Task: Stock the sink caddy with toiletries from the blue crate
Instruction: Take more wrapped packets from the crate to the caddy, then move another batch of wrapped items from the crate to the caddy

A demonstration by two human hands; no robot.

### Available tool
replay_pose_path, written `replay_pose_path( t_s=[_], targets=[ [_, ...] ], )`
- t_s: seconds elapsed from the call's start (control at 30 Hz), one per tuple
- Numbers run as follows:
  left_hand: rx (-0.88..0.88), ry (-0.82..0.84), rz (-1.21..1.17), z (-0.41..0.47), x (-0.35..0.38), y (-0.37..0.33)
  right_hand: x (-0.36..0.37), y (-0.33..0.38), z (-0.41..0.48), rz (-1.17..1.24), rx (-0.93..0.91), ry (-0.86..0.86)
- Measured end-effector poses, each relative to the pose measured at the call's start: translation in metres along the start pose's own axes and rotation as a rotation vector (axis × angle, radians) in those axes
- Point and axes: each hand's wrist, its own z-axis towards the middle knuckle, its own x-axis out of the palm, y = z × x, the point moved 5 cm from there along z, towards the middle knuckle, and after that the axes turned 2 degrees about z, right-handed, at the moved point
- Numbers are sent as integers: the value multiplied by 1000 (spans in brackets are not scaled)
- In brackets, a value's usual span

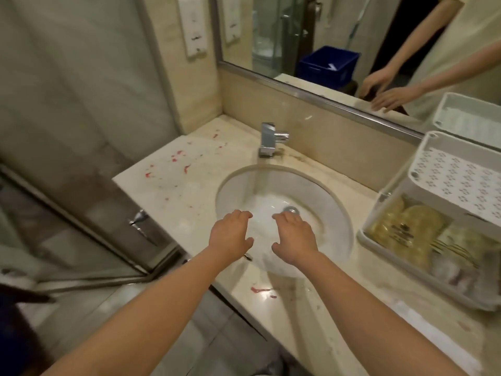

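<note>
Both hands are out over the sink [334,210], palms down and empty: the left hand [230,234] and right hand [294,237] have fingers loosely bent and apart, gripping nothing. The white two-tier caddy [418,158] stands on the counter [173,185] just right of the basin, long axis running from the front edge back toward the mirror [271,31], its open lower tray facing the sink. That tray holds gold-toned packets [406,234] lying flat. They look light, soft and crinkly, probably slippery film, so pinch one by an edge. The perforated upper shelf looks bare. The blue crate [328,63] shows only as a reflection, so it likely sits behind the person.
</note>
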Motion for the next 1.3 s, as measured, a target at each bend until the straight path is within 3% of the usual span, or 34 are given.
replay_pose_path(
  t_s=[0.3, 0.7, 1.3],
  targets=[
    [-195, -66, -21, -75, -24, 101, 13, 115, 2, 1, -186, 11],
    [-395, -121, -31, -229, -39, 227, 64, 286, -59, -3, -382, 10],
    [-856, -306, -150, -459, -53, 408, 138, 561, -124, -46, -864, 124]
  ],
)
